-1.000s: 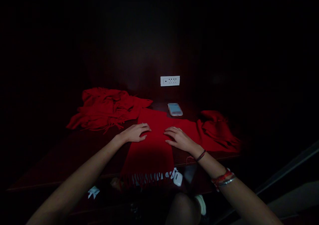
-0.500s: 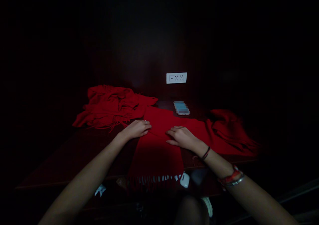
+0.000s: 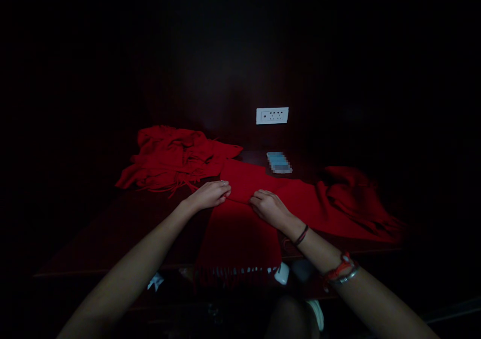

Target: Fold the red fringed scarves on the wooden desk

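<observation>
A red fringed scarf (image 3: 240, 234) lies on the dark table, its fringe hanging over the front edge. Its upper part is folded across, and another length runs right to a bunched heap. My left hand (image 3: 212, 194), with a ring on one finger, is closed on the left end of the fold edge. At the right end of that edge, the curled fingers of my right hand (image 3: 268, 208) pinch the cloth. Both fingertips are partly hidden.
A crumpled red fringed cloth (image 3: 176, 158) lies at the back left. Behind the scarf is a phone-like object (image 3: 279, 162) with a blurred screen, below a white wall socket (image 3: 272, 115). A white object (image 3: 281, 274) shows under the table's front edge (image 3: 112, 273).
The fingers of my right hand have curled in on the fold edge, and my left fingers have closed more tightly. The whole view has shifted slightly.
</observation>
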